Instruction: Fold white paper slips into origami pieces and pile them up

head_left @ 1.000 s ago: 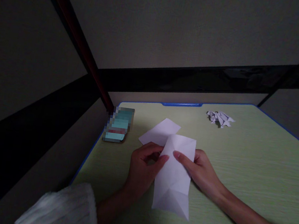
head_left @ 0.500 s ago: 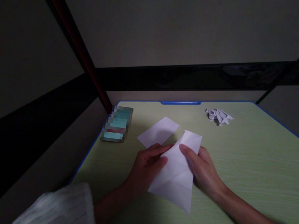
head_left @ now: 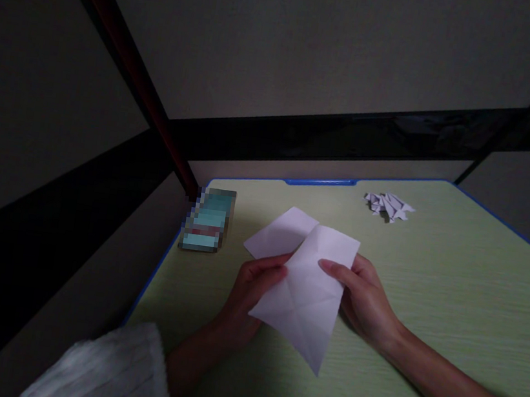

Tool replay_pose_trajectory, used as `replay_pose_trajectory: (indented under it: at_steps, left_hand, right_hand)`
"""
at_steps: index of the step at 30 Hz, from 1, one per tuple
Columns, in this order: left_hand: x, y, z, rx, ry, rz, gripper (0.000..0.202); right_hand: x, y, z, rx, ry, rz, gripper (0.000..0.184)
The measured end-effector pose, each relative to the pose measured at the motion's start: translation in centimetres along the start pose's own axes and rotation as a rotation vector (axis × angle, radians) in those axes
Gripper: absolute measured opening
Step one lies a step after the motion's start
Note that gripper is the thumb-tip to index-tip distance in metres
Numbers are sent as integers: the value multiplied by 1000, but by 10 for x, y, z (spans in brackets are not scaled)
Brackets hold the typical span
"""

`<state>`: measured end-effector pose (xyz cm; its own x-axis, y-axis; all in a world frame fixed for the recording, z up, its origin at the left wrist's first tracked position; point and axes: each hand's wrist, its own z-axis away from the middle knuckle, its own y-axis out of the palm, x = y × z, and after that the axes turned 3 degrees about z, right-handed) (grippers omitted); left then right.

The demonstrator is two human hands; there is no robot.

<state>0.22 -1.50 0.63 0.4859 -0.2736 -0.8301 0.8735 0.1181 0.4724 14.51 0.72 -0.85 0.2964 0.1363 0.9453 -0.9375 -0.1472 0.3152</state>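
Note:
A creased white paper sheet (head_left: 307, 292) is held up just above the green table (head_left: 451, 301), tilted with one corner pointing down toward me. My left hand (head_left: 247, 294) pinches its left edge, thumb on top. My right hand (head_left: 362, 296) grips its right edge, fingers curled over the front of the sheet. A second flat white sheet (head_left: 278, 229) lies on the table just behind the held one, partly hidden by it.
A small teal box (head_left: 207, 220), blurred, stands at the table's left edge. A few folded white paper figures (head_left: 388, 205) lie at the back right. The table has a blue rim (head_left: 320, 182). Dark walls and beams surround it.
The held sheet has been turned and opened out wider, from a long upright shape to a broad diamond. Both hands kept their grip and shifted slightly.

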Motion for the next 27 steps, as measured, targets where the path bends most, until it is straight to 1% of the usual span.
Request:
replay_pose_trajectory:
  at_steps: [6,10,14,20,23,25,27]
  left_hand:
    - [3,-2,-3,-54,-31,-27,15]
    - [1,-2,-4,-18,-30,-18,19]
    - [0,-2,-4,-6,-18,-8,20]
    - [-2,-1,-2,5,-41,-57,14]
    - [-4,0,0,82,-59,-76,18]
    - [-4,0,1,170,-48,-55,27]
    - [-2,-1,0,250,-76,-42,28]
  right_hand:
    - [11,3,0,-35,61,-85,12]
    - [14,4,0,-25,70,-95,9]
    - [15,3,0,-15,57,-56,6]
    - [17,1,-1,34,36,-92,7]
    - [20,0,-1,35,56,-106,10]
    - [22,-1,-1,58,50,-115,11]
    - [23,-2,-1,100,33,-104,12]
